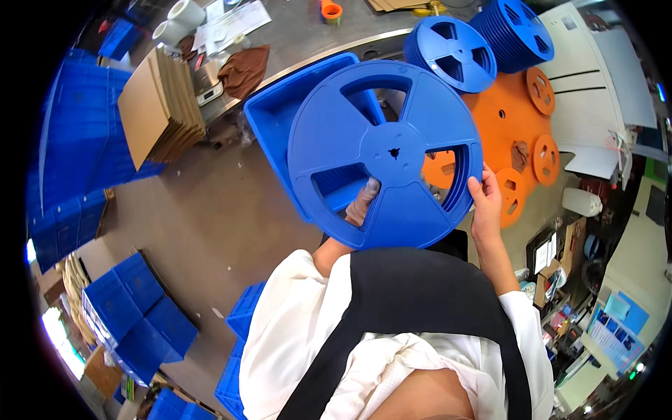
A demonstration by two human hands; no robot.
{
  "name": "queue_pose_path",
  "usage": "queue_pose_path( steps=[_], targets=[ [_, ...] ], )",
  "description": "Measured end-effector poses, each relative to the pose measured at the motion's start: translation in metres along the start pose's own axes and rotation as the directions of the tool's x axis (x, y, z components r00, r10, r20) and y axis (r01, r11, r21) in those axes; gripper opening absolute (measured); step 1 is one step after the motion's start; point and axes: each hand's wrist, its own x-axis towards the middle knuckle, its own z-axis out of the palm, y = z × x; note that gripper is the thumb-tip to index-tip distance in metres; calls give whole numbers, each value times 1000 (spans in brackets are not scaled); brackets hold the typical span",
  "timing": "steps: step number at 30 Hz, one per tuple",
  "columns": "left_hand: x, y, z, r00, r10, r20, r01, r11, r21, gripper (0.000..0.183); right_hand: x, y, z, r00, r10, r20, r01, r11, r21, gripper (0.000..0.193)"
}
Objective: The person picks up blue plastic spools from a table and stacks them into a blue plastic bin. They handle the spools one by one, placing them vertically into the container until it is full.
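Note:
A large blue plastic reel (pixel 394 140) with three window openings and a small centre hole is held up in front of my body. Layered edges inside its openings suggest more reels beneath, but I cannot tell how many. My right hand (pixel 486 199) grips the right rim, thumb on the face and fingers behind the edge. My left hand (pixel 363 201) shows through the lower left opening, beneath the reel; it looks covered by a pale glove, and its fingers are closed around a part I see only partly. Behind the reel, a blue bin (pixel 269 115) is partly hidden.
Stacked blue reels (pixel 458 52) stand at the far right by an orange plate (pixel 504 98) with round orange discs (pixel 545 159). A grey worktable (pixel 301 28) lies ahead, with cardboard sheets (pixel 157 112) at its left. Blue crates (pixel 140 315) stand on the floor at left.

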Motion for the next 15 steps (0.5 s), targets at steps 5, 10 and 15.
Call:
queue_pose_path(
  steps=[5,10,15],
  targets=[
    [-6,23,28,892,236,-386,-123,948,294,59,27,-38,22,987,133,-94,-93,934,344,9],
    [-10,44,-3,796,166,-583,-157,985,67,53,33,-99,43,947,-285,-149,313,924,221,8],
    [-9,33,-9,829,336,-448,-161,909,385,60,-8,-100,108,544,-669,507,837,470,-278,31]
  ],
)
